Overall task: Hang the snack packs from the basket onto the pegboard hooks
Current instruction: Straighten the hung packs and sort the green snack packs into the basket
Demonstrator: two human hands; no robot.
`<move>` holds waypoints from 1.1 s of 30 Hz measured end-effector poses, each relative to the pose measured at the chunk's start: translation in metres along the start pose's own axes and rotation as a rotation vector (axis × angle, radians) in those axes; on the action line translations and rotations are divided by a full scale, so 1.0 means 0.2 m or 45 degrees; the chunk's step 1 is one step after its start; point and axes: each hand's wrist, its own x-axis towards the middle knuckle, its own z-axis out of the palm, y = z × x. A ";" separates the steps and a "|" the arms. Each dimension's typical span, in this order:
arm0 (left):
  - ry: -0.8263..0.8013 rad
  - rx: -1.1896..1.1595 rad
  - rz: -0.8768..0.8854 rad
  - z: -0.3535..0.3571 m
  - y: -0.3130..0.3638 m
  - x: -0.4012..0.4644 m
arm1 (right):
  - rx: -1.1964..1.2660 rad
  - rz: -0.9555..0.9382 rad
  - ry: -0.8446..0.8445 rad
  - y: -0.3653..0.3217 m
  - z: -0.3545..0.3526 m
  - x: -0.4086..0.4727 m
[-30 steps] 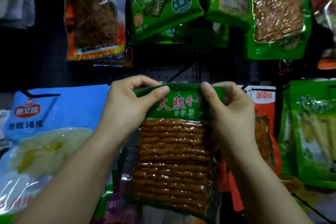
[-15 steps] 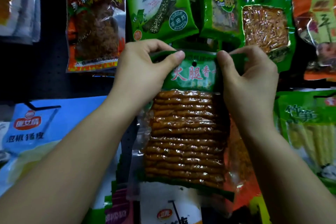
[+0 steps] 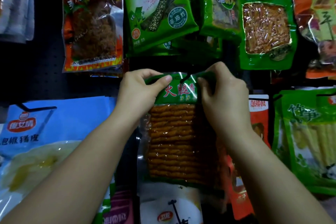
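A green-topped snack pack (image 3: 174,132) with a clear window of orange-brown sticks is held upright against the dark pegboard (image 3: 45,78). My left hand (image 3: 141,92) pinches its top left corner and my right hand (image 3: 221,89) pinches its top right corner. A black hook (image 3: 185,78) pokes through the hole in the pack's green header, between my two thumbs. The basket is out of view.
Other packs hang all around: a red-brown one (image 3: 92,22) upper left, green ones (image 3: 158,11) above, a green pack with orange strips (image 3: 267,27) upper right, a blue pack (image 3: 45,132) at left, a green bamboo-shoot pack (image 3: 309,142) at right, an orange pack (image 3: 258,120) behind my right wrist.
Both hands raised the pack from lower on the board up to the hook; its header hole now sits on the black hook tip.
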 end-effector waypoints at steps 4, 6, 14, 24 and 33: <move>0.017 -0.154 -0.091 0.00 -0.12 -0.04 | 0.125 0.055 -0.050 0.03 0.06 -0.08; 0.034 -0.216 -0.214 0.00 -0.19 -0.06 | 0.296 0.227 -0.115 0.07 0.10 -0.12; 0.193 -0.097 -0.439 0.06 -0.39 -0.13 | 0.629 0.819 -0.337 0.26 0.37 -0.19; 0.351 -0.076 -0.701 0.14 -0.59 0.00 | 0.562 1.171 -0.545 0.42 0.68 -0.11; 0.437 -0.078 -0.751 0.13 -0.74 -0.15 | 0.750 1.243 -0.740 0.53 0.74 -0.32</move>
